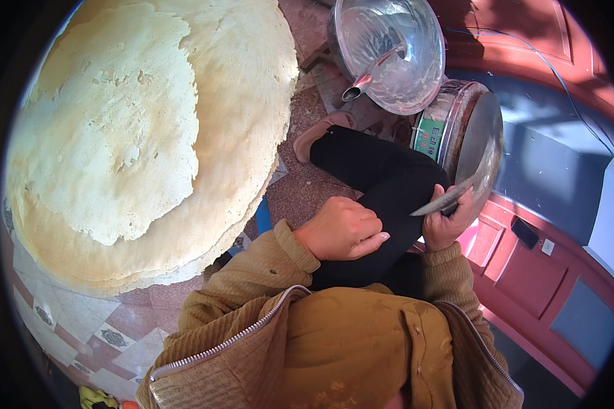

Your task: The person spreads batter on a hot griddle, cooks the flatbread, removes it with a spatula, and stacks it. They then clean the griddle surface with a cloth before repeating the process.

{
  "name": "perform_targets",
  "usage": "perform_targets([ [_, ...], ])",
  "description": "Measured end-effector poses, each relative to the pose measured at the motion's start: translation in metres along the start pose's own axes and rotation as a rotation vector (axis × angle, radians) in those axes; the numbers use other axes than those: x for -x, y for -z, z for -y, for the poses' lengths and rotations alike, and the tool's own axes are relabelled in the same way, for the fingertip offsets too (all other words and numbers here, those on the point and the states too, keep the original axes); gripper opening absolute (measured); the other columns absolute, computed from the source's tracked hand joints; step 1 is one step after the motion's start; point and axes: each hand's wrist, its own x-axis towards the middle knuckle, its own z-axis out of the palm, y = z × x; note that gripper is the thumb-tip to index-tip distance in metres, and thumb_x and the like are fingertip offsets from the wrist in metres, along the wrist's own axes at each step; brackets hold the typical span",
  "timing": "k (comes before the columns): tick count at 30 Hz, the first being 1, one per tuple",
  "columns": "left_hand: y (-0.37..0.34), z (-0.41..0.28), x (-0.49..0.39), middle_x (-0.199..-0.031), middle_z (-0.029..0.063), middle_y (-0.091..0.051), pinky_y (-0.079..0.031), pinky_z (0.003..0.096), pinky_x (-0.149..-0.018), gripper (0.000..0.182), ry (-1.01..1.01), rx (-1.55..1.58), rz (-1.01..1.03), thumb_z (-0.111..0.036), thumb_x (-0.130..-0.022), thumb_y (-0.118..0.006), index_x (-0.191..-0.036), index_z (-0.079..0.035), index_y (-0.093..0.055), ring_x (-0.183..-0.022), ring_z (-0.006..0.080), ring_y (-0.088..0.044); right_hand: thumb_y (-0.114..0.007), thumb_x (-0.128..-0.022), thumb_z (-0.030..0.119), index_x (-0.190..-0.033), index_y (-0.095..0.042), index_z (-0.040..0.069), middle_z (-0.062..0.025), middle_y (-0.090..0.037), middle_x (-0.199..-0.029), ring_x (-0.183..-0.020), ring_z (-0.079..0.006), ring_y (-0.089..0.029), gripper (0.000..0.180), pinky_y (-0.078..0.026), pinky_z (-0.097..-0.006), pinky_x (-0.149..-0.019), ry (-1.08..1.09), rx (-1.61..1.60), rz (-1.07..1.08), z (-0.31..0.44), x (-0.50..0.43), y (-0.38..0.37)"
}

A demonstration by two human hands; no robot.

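My left hand (344,230) is curled closed above my dark-trousered thigh, with nothing visible in it. In my right hand (447,219) is a thin, curved scraper-like tool (442,198), its pointed end towards my left hand. The tool lies close to the near edge of a round griddle (478,138); whether they touch cannot be told. On my left is a stack of very large, thin round flatbreads (235,128), with a smaller, ragged-edged sheet (128,122) on top. Beyond my knee stands a metal basin (360,30) with whitish smears and a metal ladle-like tool (373,71) in it.
A patterned tile floor (97,312) lies below the flatbreads. Red panelled doors (532,278) are at the right, with a dark phone (525,232) and a small white object (547,247) near them. A thin blue cable (557,74) runs along the upper right.
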Motion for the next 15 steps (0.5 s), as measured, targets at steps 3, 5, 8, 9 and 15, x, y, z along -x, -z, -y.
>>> perform_targets([
  [3, 0.0, 0.009, -0.002, -0.059, 0.0079, -0.053, -0.043, 0.0404, -0.049, 0.028, 0.047, 0.043, 0.025, -0.017, -0.084, -0.073, -0.064, -0.008, -0.056, -0.053, 0.0295, -0.056, -0.071, -0.069, -0.005, -0.094, -0.056, 0.002, -0.0128, -0.058, -0.086, -0.076, -0.0339, -0.056, 0.03, -0.046, -0.0399, -0.071, 0.04, 0.003, 0.006, -0.004, -0.005, -0.004],
  [5, -0.001, 0.012, -0.007, -0.059, 0.0076, -0.053, -0.043, 0.0403, -0.05, 0.028, 0.054, 0.056, 0.051, -0.017, -0.084, -0.073, -0.063, -0.008, -0.056, -0.053, 0.0295, -0.056, -0.068, -0.066, -0.007, -0.094, -0.056, 0.002, -0.013, -0.058, -0.086, -0.076, -0.0344, -0.056, 0.032, -0.046, -0.0406, -0.071, 0.024, 0.011, 0.001, -0.006, -0.006, -0.004],
  [8, -0.001, 0.013, -0.014, -0.059, 0.0074, -0.055, -0.044, 0.0396, -0.051, 0.028, 0.063, 0.069, 0.09, -0.017, -0.084, -0.072, -0.063, -0.008, -0.056, -0.055, 0.0293, -0.058, -0.064, -0.061, -0.007, -0.094, -0.055, 0.003, -0.0144, -0.058, -0.086, -0.077, -0.0367, -0.057, 0.035, -0.047, -0.0421, -0.07, 0.031, -0.036, -0.016, -0.012, -0.007, -0.004],
  [9, -0.002, 0.012, -0.016, -0.059, 0.0075, -0.055, -0.044, 0.0395, -0.051, 0.027, 0.06, 0.076, 0.089, -0.016, -0.083, -0.072, -0.063, -0.007, -0.056, -0.054, 0.0293, -0.058, -0.066, -0.061, -0.007, -0.094, -0.055, 0.003, -0.0146, -0.058, -0.087, -0.078, -0.0371, -0.057, 0.036, -0.047, -0.0425, -0.069, 0.015, -0.077, -0.012, -0.014, -0.005, -0.003],
  [15, -0.014, 0.004, -0.017, -0.056, 0.0084, -0.05, -0.039, 0.0392, -0.047, 0.025, 0.075, -0.031, 0.115, -0.009, -0.08, -0.074, -0.063, -0.006, -0.055, -0.049, 0.0296, -0.052, -0.082, -0.062, 0.004, -0.097, -0.057, 0.005, -0.0121, -0.059, -0.088, -0.078, -0.0356, -0.059, 0.043, -0.047, -0.0437, -0.065, 0.015, -0.119, -0.077, -0.028, 0.008, 0.001],
])
